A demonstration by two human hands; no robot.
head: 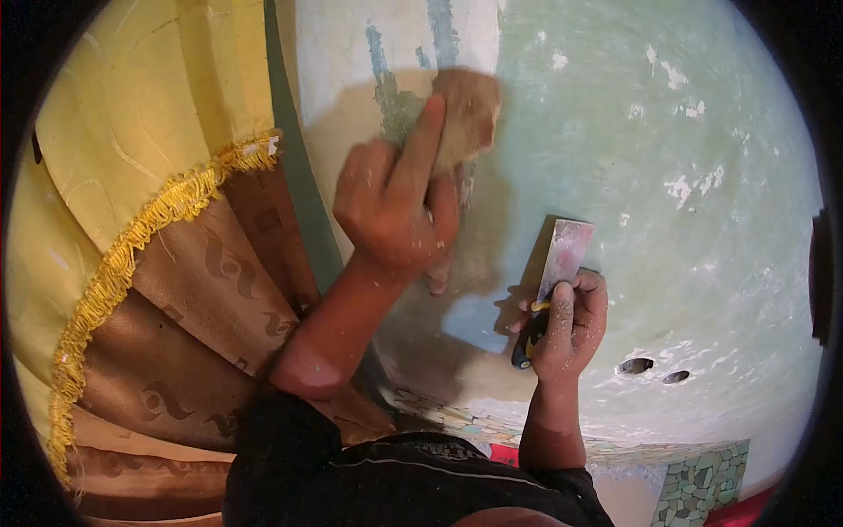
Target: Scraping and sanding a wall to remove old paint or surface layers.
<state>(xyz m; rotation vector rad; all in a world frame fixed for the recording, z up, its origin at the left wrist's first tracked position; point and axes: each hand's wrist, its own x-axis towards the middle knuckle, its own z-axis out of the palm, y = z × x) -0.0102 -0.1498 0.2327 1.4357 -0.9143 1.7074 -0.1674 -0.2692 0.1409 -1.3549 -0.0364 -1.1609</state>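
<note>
My left hand is raised against the painted wall and grips a brown sheet, apparently sandpaper, under its fingers; both are slightly blurred. A reddish-brown edge shows below the palm, likely part of the same sheet. Lower and to the right, my right hand holds a putty knife by its dark and yellow handle, the flat metal blade pointing up. Dust coats the right fingers. Around the hands the green paint has white chipped patches, and a pale strip with bluish-green marks runs behind the left hand.
A yellow curtain with fringe and a brown patterned curtain hang at the left, close to the left arm. Two holes open in the wall at lower right. Stone-patterned covering lies along the bottom.
</note>
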